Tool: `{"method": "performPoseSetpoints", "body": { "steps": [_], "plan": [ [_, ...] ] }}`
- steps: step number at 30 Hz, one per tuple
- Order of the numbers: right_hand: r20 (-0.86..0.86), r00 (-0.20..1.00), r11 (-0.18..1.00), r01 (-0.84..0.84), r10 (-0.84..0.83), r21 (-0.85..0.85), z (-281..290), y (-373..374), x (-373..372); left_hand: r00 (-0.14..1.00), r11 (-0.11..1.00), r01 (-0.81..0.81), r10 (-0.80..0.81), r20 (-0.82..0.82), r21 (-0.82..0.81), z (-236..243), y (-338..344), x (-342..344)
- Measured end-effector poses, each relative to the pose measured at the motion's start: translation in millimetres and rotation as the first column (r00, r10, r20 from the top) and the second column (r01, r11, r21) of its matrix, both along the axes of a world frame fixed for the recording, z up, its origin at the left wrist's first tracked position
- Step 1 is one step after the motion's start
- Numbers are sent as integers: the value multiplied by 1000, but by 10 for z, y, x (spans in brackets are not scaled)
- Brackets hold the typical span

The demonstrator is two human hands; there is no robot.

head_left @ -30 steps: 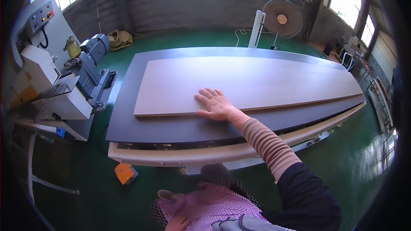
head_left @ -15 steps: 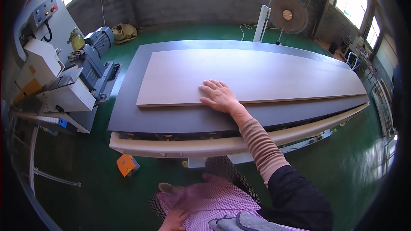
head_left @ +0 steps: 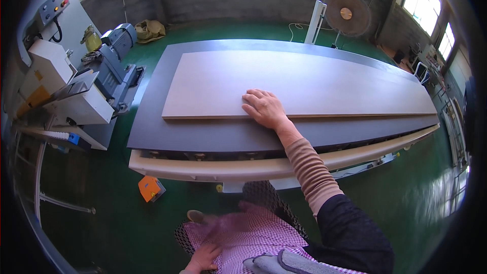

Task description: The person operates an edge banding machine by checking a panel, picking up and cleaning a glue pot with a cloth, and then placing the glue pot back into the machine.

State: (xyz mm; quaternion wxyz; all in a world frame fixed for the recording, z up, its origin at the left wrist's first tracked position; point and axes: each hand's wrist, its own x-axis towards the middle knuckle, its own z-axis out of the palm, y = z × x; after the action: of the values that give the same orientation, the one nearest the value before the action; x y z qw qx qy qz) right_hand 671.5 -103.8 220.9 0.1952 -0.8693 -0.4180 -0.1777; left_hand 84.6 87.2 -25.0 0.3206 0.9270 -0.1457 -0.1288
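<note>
A long pale panel (head_left: 304,81) lies flat on the dark grey top (head_left: 218,134) of a large table. My right hand (head_left: 266,109) rests on the panel by its near edge, left of the middle, palm down with the fingers stretched out and nothing held. Low in the picture, my left hand (head_left: 205,257) lies against my pink checked apron (head_left: 243,233); its fingers are extended and I see nothing in them.
Left of the table stands a machine with a control panel (head_left: 54,6) and a grey motor (head_left: 120,40). An orange box (head_left: 151,189) sits on the green floor below the table's white front rail (head_left: 172,167). A round fan (head_left: 347,12) stands behind, near a white post (head_left: 315,22).
The whole view has tilted and turned slightly. My right hand stays on the panel near its edge, and my left hand remains at the apron.
</note>
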Motion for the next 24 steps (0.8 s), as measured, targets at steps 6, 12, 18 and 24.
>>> {"method": "performPoseSetpoints", "body": {
  "steps": [6, 12, 18, 24],
  "plan": [
    [-33, 999, 1000, -7, 7, 6, 1, 4, 28, 986, 998, 53, -47, 157, -36, -18, 17, 78],
    [-43, 999, 1000, 8, -8, -3, 7, -12, 26, 990, 999, 49, -46, 134, -19, 51, 2, 93],
    [-55, 998, 1000, 15, -15, -9, 23, -1, 8, 994, 999, 33, -31, 102, -21, 100, -9, 92],
    [-50, 998, 999, 26, -27, -32, 34, 5, -4, 992, 999, 27, -23, 128, -27, 5, 3, 46]
  ]
}}
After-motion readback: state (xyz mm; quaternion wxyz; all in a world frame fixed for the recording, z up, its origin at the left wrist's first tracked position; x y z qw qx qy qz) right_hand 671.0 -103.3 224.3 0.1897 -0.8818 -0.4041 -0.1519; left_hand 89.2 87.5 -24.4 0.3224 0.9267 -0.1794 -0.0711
